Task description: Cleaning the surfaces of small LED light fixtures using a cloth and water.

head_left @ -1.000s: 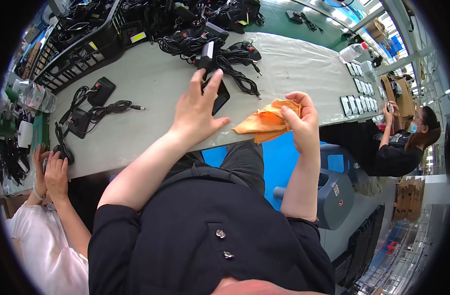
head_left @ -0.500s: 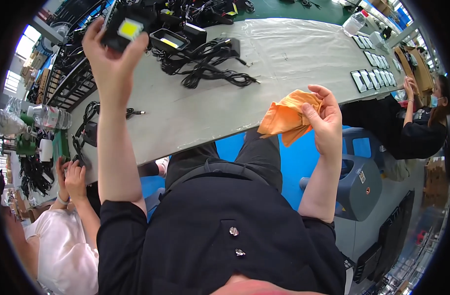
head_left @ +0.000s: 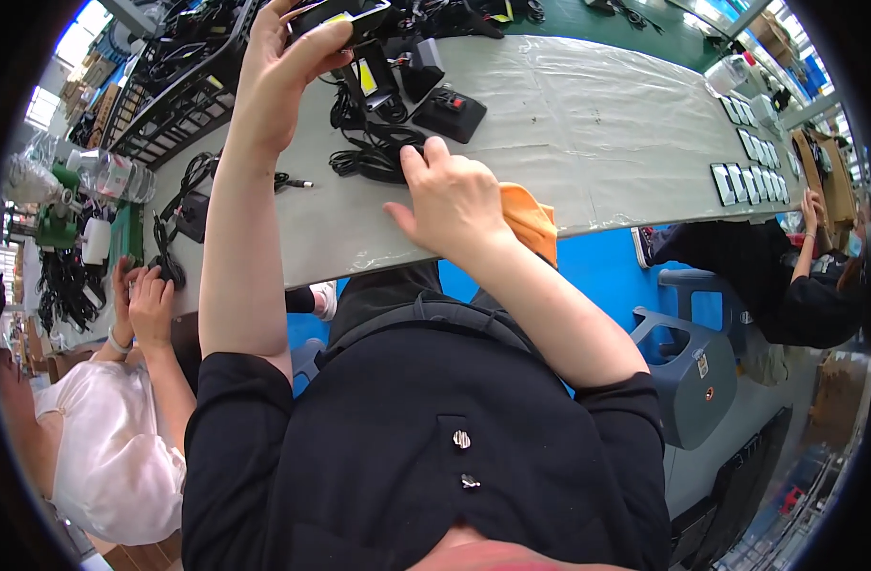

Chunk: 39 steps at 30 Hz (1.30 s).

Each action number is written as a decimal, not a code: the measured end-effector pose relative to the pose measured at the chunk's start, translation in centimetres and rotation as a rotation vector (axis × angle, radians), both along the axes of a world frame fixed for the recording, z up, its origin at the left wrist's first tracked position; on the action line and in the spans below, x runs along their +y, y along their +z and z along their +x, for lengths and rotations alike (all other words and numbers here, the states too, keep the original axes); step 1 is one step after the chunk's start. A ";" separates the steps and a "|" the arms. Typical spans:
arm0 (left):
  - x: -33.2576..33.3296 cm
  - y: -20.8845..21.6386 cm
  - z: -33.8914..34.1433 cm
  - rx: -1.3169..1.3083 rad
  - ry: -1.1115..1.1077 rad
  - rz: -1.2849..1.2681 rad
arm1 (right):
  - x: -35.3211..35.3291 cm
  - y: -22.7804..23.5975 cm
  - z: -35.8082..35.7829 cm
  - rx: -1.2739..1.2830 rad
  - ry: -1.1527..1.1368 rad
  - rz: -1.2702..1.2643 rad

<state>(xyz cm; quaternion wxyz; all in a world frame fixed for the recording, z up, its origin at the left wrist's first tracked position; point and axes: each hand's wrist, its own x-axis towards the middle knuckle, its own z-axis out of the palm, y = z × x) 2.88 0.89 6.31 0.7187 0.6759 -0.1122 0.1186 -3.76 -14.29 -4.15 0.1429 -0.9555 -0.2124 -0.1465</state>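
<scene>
My left hand (head_left: 281,81) is raised at the far left of the table, its fingers closed on a black-framed lamp (head_left: 371,17) with a yellow panel. My right hand (head_left: 455,195) is palm down over the near table edge, its fingertips at a coiled black cable (head_left: 369,164). An orange cloth (head_left: 529,217) sticks out from under this hand on its little-finger side. Just beyond the cable lie a black box with a red switch (head_left: 451,112) and another lamp with a yellow strip (head_left: 367,78). What the right fingertips touch is partly hidden.
Black crates (head_left: 169,109) of cables stand at the far left. At the right end of the table (head_left: 607,143) are rows of white-faced rectangular pieces (head_left: 750,186). One co-worker (head_left: 121,428) sits at left, another (head_left: 816,276) at right. A grey stool (head_left: 688,371) stands at my right.
My right hand has moved left and turned palm down by the cable, the cloth going with it. My left hand has moved right and farther off with the lamp. The cables now lie differently.
</scene>
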 end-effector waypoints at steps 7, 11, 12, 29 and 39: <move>8.0 -3.5 0.2 -0.003 0.049 -0.074 | -3.3 -1.7 2.2 -0.137 0.024 0.065; 8.5 -5.8 -1.3 0.001 0.092 0.010 | -8.2 3.4 3.0 0.280 -0.033 0.940; 8.1 -6.4 -1.5 0.008 0.080 0.070 | -8.8 5.5 2.9 0.375 0.035 1.211; 2.9 -9.3 -1.1 -0.254 0.420 0.928 | -15.0 8.3 5.9 0.087 -0.146 0.792; -6.4 -6.2 -3.4 -0.743 0.267 1.269 | -19.5 6.3 1.1 0.200 -0.204 1.250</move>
